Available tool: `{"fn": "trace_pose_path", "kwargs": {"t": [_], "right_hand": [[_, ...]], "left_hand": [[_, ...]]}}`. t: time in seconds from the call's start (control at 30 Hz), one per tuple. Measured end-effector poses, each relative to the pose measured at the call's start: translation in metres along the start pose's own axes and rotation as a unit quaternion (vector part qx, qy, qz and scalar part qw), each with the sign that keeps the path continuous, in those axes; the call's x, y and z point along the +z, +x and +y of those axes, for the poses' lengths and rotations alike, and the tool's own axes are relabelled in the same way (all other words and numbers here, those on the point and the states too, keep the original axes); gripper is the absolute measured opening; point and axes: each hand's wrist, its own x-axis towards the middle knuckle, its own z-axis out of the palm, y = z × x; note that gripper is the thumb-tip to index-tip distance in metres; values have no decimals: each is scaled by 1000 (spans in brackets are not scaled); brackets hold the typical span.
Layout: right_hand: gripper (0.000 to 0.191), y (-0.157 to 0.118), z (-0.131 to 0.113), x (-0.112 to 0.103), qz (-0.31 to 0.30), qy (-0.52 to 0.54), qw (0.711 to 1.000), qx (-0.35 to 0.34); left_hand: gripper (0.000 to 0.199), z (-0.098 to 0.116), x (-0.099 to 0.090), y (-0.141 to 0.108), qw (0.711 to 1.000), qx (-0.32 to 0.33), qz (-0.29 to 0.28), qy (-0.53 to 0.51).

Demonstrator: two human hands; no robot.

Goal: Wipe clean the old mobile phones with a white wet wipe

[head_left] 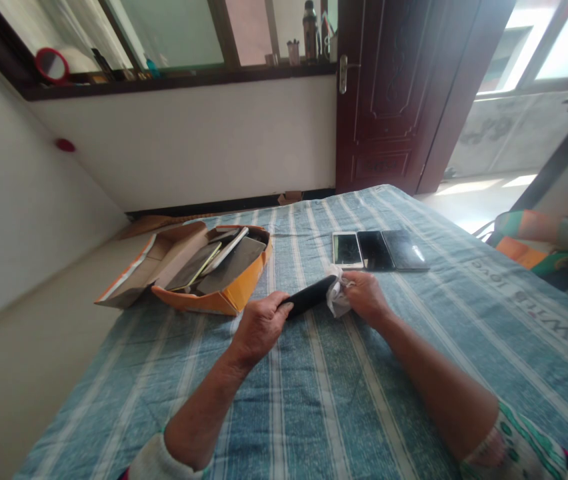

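My left hand [263, 325] grips the near end of a black phone [309, 297], its thumb on the edge. A crumpled white tissue [337, 295] is pinched in my right hand [365, 297] and wraps the phone's far end. The phone is tilted above the striped cloth. Beyond my right hand, a white-framed phone [347, 250], a black phone [375, 251] and a larger dark phone [405, 250] lie side by side. Left of my left hand stands an open orange cardboard box [237, 293] with several phones [237, 263] inside.
A blue and white striped cloth [294, 427] covers the bed-like surface. The box's lid [137, 270] hangs open to the left. Behind are a white wall [214, 143], a brown door [389, 100] and a windowsill with a bottle [310, 33] and a red-rimmed mirror [52, 65].
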Motion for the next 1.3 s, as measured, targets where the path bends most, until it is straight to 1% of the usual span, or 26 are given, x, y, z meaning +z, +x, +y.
{"fn": "trace_pose_path", "kwargs": {"t": [0.13, 0.23, 0.33, 0.47, 0.53, 0.6, 0.7, 0.77, 0.9, 1.0, 1.1, 1.17, 1.3], "right_hand": [[17, 0, 0, -2, -47, 60, 997, 19], [17, 0, 0, -3, -70, 113, 991, 21], [18, 1, -1, -5, -66, 154, 986, 2], [20, 0, -11, -8, -39, 150, 988, -21], [19, -2, -21, -10, -27, 125, 990, -53], [15, -6, -34, -11, -18, 73, 991, -112], [16, -13, -52, -10, -9, -25, 978, -207], [19, -19, -61, -8, -4, -65, 966, -249], [22, -30, -71, 0, 2, -88, 949, -304], [29, -33, -71, 5, 1, -83, 940, -331], [29, -31, -67, 6, -12, -53, 944, -325], [24, -28, -63, 6, -21, -26, 954, -298], [19, -21, -53, 8, -37, 60, 979, -191]], "left_hand": [[21, -1, 2, 0, 1000, 6, 13, -19], [23, -3, 3, 0, 999, -6, 11, -33], [24, -5, 2, 1, 998, -25, 0, -51], [22, -1, -2, 2, 999, -21, -5, -38], [21, 3, -4, 2, 999, -13, -9, -35], [21, 8, -7, 2, 999, -4, -9, -46], [20, 14, -10, 0, 998, 13, 6, -66], [20, 18, -13, -1, 996, 20, 14, -81], [22, 25, -19, -2, 993, 26, 23, -110], [22, 28, -23, -2, 992, 21, 10, -124], [23, 26, -27, -1, 989, 4, -19, -145], [23, 22, -28, -1, 987, -5, -27, -158], [25, 15, -29, 2, 984, -23, -29, -175]]}}
